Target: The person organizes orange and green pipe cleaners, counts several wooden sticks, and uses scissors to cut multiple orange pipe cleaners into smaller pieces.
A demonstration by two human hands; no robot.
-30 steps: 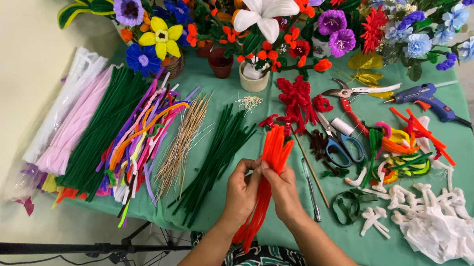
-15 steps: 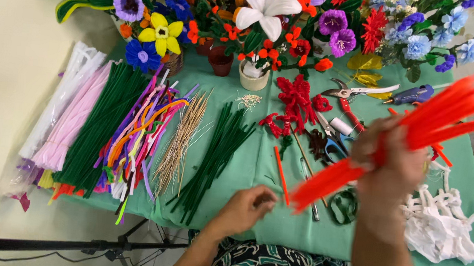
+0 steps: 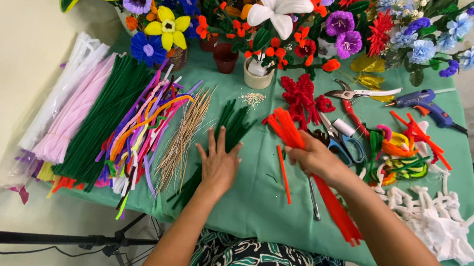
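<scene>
Now right hand [image 3: 315, 157] lowered red bundle [image 3: 305, 158]; left hand [image 3: 219, 163] on green stems [image 3: 229, 127]

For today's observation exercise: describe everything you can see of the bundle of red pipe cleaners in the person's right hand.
The bundle of red pipe cleaners is a thick sheaf of long, straight, fuzzy stems, bright orange-red. It lies slanted over the green table, its upper end near the red flowers, its lower end past the near edge. The right hand grips it above the middle. One loose red stem lies beside it.

Pipe cleaner bundles [image 3: 98, 112] left on table [image 3: 253, 199], flowers [image 3: 273, 8] behind, scissors [image 3: 342, 141] right
</scene>
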